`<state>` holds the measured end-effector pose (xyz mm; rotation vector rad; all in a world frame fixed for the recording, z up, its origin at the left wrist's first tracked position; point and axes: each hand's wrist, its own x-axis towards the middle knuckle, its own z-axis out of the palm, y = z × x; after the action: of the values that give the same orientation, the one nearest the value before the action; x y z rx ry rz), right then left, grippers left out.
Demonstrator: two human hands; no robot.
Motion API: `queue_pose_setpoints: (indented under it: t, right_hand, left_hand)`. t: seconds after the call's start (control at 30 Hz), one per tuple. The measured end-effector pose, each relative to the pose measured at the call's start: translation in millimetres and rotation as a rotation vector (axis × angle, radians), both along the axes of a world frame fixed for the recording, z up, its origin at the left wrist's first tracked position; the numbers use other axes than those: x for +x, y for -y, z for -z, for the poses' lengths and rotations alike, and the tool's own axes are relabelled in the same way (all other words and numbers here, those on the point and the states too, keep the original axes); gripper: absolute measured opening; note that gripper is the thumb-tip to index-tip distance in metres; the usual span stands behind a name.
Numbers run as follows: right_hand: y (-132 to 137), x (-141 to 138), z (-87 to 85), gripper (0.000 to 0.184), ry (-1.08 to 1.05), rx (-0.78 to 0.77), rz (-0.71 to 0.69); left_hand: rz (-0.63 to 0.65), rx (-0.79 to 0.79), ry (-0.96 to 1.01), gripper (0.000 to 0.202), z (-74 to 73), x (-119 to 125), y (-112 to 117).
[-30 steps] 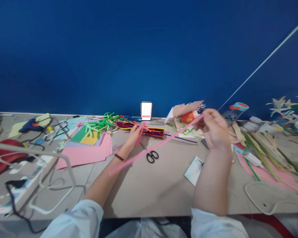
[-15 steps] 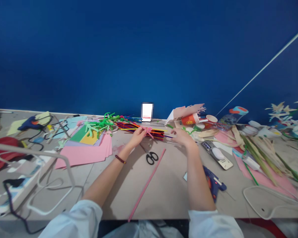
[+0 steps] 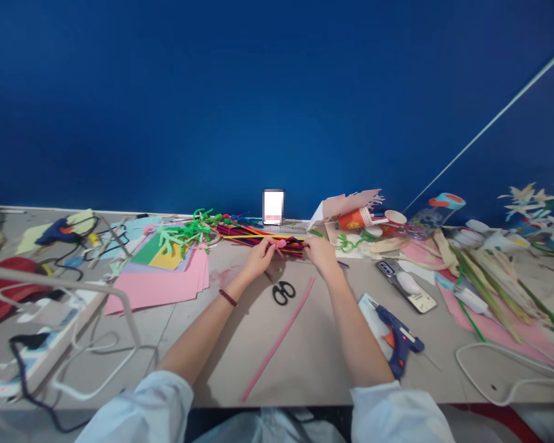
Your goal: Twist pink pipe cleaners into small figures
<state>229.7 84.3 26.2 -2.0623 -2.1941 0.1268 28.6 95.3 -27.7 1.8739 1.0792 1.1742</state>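
Note:
My left hand (image 3: 260, 255) is closed on a small pink pipe-cleaner piece (image 3: 280, 244) at the far middle of the table. My right hand (image 3: 319, 252) has its fingers curled over the near edge of a pile of coloured pipe cleaners (image 3: 258, 235), close to the left hand; I cannot see what it grips. A long pink pipe cleaner (image 3: 279, 338) lies loose on the table between my forearms. Black scissors (image 3: 282, 290) lie just below my hands.
Coloured paper sheets (image 3: 159, 277) and green pipe-cleaner shapes (image 3: 187, 232) lie left. A blue glue gun (image 3: 396, 336), a phone (image 3: 404, 285) and paper cups (image 3: 356, 218) are right, with paper flowers (image 3: 498, 280) beyond. A power strip (image 3: 37, 351) and cables are at the near left. A blue wall (image 3: 277, 92) backs the table.
My right hand let go of the long pink pipe cleaner, which now lies on the table, and moved down and left to the pile beside my left hand.

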Motion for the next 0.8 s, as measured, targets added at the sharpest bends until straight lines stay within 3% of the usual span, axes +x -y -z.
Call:
queue_pose_setpoints:
  t: [0.2,0.4,0.53,0.63,0.8]
  right_hand:
    - [4,17,-7.4,0.016,-0.071,-0.054,0.092]
    - [3,21,-12.3,0.025,-0.322,-0.027,-0.025]
    - [3,13,-13.0,0.033,-0.230,0.054,-0.083]
    - [2,11,-11.5,0.038,-0.152,0.030,-0.094]
    - [-2,11,-2.0,0.032,-0.166,0.007,-0.110]
  left_hand:
    - [0.014,-0.009,0.095,0.015,-2.2,2,1]
    - [0.014,-0.020,0.117,0.019,-1.6,2,1]
    - [0.026,0.078,0.034,0.022,-2.3,1,1]
    - [0.045,0.122,-0.037,0.023,-0.5,1,0]
    - [0.034,0.103,-0.076,0.026,5.8,2,-2]
